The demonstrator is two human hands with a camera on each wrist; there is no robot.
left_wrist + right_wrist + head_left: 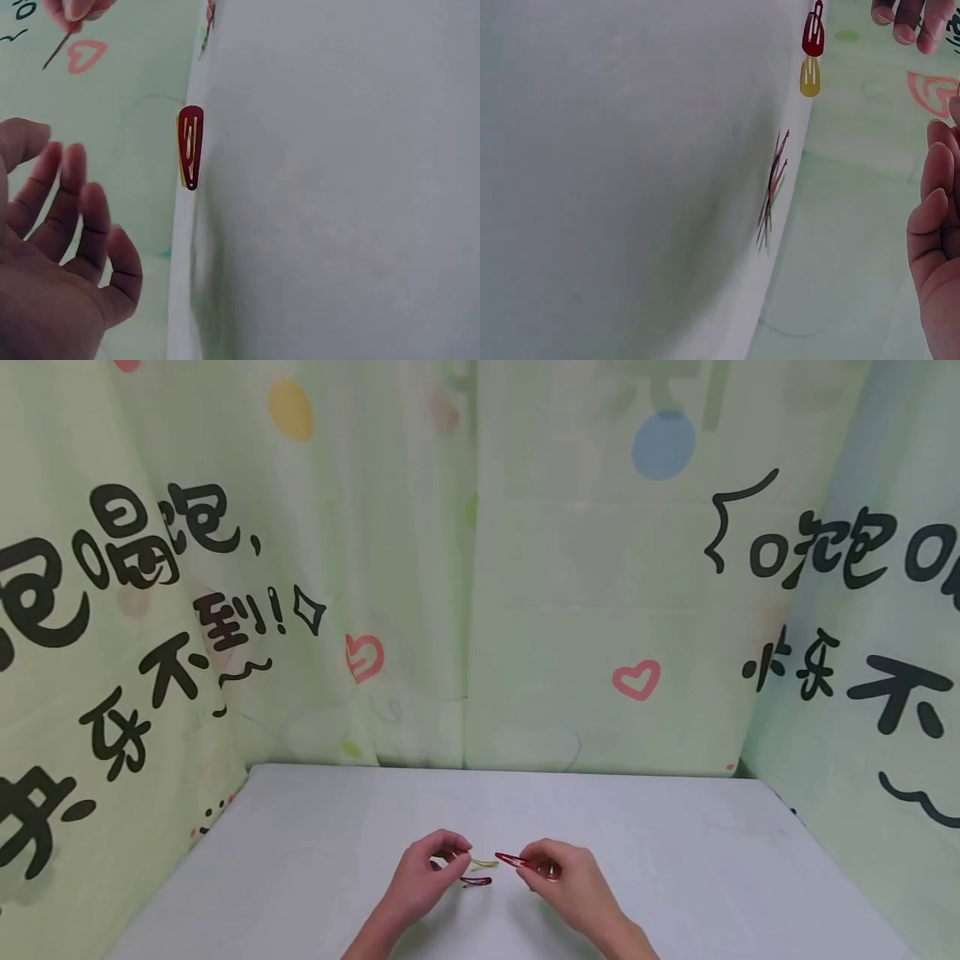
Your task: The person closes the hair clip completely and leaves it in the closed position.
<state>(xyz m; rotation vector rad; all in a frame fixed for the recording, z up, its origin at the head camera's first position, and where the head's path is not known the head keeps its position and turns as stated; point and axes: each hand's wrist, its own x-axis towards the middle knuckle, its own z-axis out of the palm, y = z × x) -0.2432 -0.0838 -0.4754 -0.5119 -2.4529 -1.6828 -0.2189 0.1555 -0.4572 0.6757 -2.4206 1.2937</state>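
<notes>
Your right hand pinches a red hair clip; your left hand, fingers loosely curled, holds nothing above the dark red clip and yellow clip. Sorting clips seems underway; next calls for a fine pinch.

I see my left hand low at frame left, fingers spread, holding nothing | dark red snap hair clip flat on grey table, yellow clip edge beneath | right hand top left pinching thin clip
</notes>
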